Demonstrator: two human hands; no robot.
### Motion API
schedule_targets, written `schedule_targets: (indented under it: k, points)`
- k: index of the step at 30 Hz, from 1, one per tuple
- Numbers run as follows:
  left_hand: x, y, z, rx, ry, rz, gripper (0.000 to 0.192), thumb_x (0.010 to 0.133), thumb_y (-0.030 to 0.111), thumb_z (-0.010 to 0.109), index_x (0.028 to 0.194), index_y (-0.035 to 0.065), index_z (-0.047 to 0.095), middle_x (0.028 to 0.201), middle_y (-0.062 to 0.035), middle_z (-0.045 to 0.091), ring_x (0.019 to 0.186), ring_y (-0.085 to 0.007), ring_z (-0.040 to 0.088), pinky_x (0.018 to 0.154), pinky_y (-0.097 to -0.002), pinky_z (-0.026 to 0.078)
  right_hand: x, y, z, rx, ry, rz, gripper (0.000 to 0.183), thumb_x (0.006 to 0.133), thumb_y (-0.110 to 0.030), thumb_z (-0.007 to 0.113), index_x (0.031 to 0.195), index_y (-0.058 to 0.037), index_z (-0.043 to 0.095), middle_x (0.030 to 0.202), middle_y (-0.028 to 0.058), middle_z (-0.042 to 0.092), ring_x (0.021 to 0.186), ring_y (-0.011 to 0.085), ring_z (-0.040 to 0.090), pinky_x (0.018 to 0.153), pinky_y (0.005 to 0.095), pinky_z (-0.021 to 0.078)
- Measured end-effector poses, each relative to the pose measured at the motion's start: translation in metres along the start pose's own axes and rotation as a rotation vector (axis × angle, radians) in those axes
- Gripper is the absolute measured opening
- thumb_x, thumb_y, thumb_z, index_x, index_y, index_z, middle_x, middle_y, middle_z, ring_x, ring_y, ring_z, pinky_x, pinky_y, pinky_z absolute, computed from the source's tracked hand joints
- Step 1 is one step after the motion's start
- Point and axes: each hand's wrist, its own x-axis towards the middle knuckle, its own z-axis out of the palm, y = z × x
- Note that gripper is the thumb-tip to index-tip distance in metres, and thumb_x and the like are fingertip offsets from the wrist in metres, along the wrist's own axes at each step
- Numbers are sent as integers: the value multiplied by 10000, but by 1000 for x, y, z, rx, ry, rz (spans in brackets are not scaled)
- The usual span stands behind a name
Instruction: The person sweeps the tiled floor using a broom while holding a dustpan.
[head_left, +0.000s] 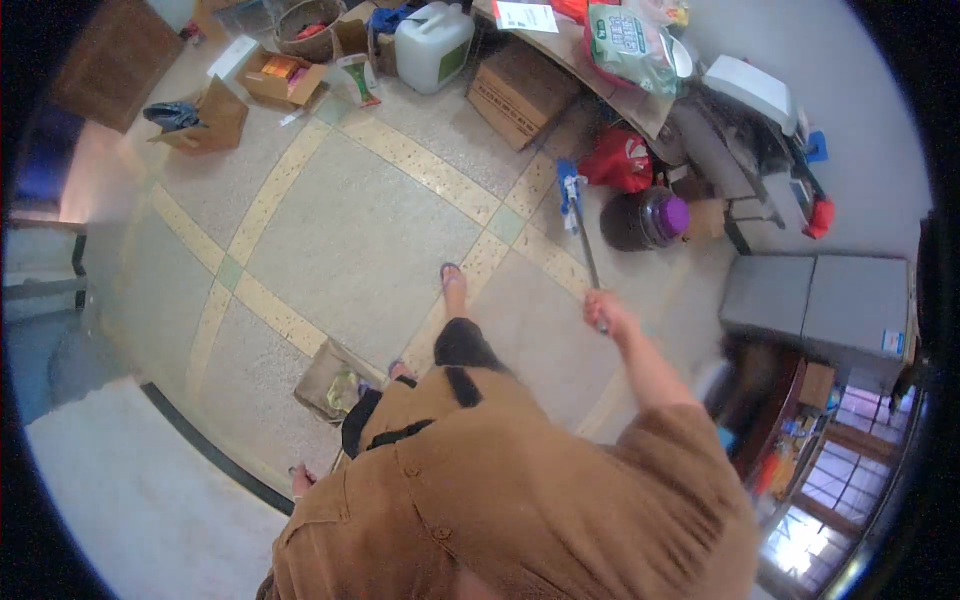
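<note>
My right hand (611, 313) grips the grey handle (589, 253) of a long-handled cleaning tool, which looks like a mop. Its blue and white head (568, 176) rests near the floor, beside a red bag (619, 161) and a dark, round jar with a purple lid (637, 219). Low on the left, my left hand (302, 478) hangs by my side, mostly hidden by my brown shirt. A small dark spot shows at its fingertips, too small to identify. Between the left hand and my feet stands a cardboard box (321, 382) with crumpled, yellowish plastic inside.
Open cardboard boxes (217, 124), a basket (307, 37) and a white plastic jerrycan (435, 49) line the far side. A closed carton (521, 94) stands under a table (574, 60) with bags on it. A grey refrigerator (814, 296) is at right. Tiled floor (360, 217) lies ahead.
</note>
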Motion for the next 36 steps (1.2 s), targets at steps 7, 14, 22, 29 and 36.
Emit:
schedule_targets:
  k: [7, 14, 22, 29, 36]
  points:
    - [-168, 54, 193, 102, 470, -17, 310, 713, 350, 460, 522, 142, 332, 413, 13, 317, 318, -112, 268, 360, -254, 313, 95, -121, -22, -485, 243, 26, 224, 734, -143, 387, 515, -117, 351, 421, -26, 310, 344, 85, 299, 318, 207, 248]
    - [-193, 51, 246, 22, 550, 11, 301, 726, 360, 449, 535, 154, 339, 414, 32, 321, 311, -103, 262, 366, -241, 310, 123, -8, 40, -633, -68, 280, 29, 587, -93, 483, 564, -79, 472, 483, 63, 452, 463, 161, 451, 410, 290, 354]
    - [-162, 28, 270, -4, 310, 28, 274, 722, 336, 459, 550, 154, 349, 437, 35, 338, 312, -92, 267, 399, -244, 334, 64, -5, 133, -397, -356, 540, 222, 748, -171, 407, 535, -107, 399, 437, -16, 343, 374, 111, 357, 355, 247, 310]
    - [-151, 8, 286, -99, 345, -35, 293, 719, 328, 462, 525, 140, 347, 418, 19, 327, 296, -99, 274, 384, -230, 334, 7, -109, 133, -531, -175, 306, 272, 731, -201, 425, 487, -120, 334, 392, -27, 311, 338, 84, 304, 330, 216, 268]
    - [-129, -34, 258, -226, 191, -29, 246, 723, 284, 471, 564, 129, 366, 438, 9, 332, 323, -106, 284, 366, -231, 314, 105, -123, 183, -1330, 193, 204, 223, 700, -155, 404, 489, -89, 385, 419, 18, 360, 348, 115, 343, 323, 250, 292]
